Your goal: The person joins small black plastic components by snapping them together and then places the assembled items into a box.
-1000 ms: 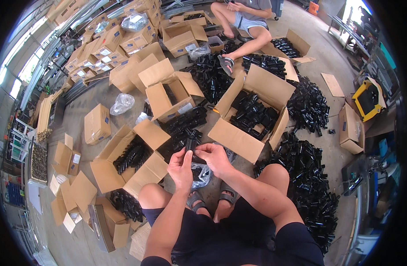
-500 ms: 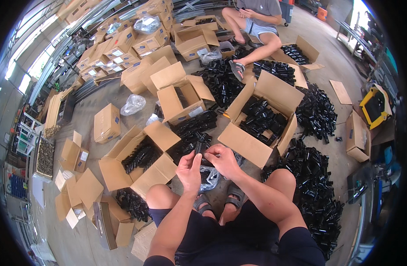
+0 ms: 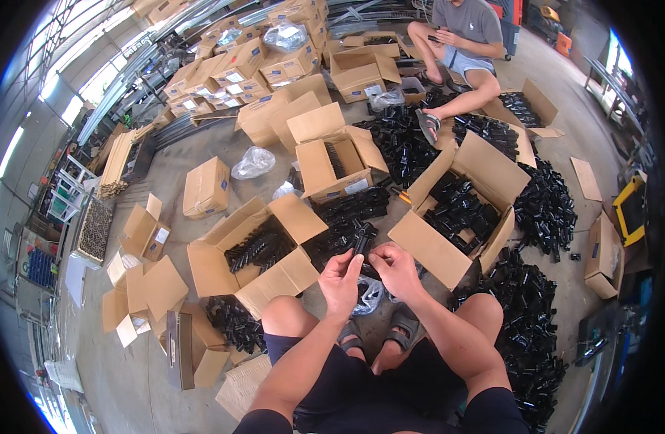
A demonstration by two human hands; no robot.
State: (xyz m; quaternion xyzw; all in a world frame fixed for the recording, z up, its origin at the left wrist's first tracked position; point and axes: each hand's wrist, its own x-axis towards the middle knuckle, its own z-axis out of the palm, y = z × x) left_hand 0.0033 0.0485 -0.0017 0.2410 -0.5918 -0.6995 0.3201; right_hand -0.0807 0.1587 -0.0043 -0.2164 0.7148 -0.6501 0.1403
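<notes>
Gripping a slim, glossy black part [image 3: 363, 236] between thumb and curled fingers, the seated person's left hand [image 3: 340, 282] holds it out in front of the knees, its far end pointing away from the body. The right hand [image 3: 396, 272] meets it from the other side, thumb and fingers drawn together close to the near end of the part; whether they pinch the part itself or some smaller piece cannot be told. Below the hands, between the knees and near the grey strapped sandals [image 3: 400, 327], sits a clear, crumpled plastic bag [image 3: 371, 298], partly hidden by the hands.

Just beyond the part lies a low spread of similar black pieces [image 3: 353, 208]. To the left stands an open brown cardboard box [image 3: 276, 283] with black pieces inside, its flaps folded outward; to the right stands another open brown carton [image 3: 432, 249], also loaded with black pieces. A broad heap of glossy black pieces [image 3: 524, 318] covers the floor beside the right knee. Farther off, a co-worker in a grey shirt [image 3: 479, 25] sits with both hands near a small dark object [image 3: 434, 38].
</notes>
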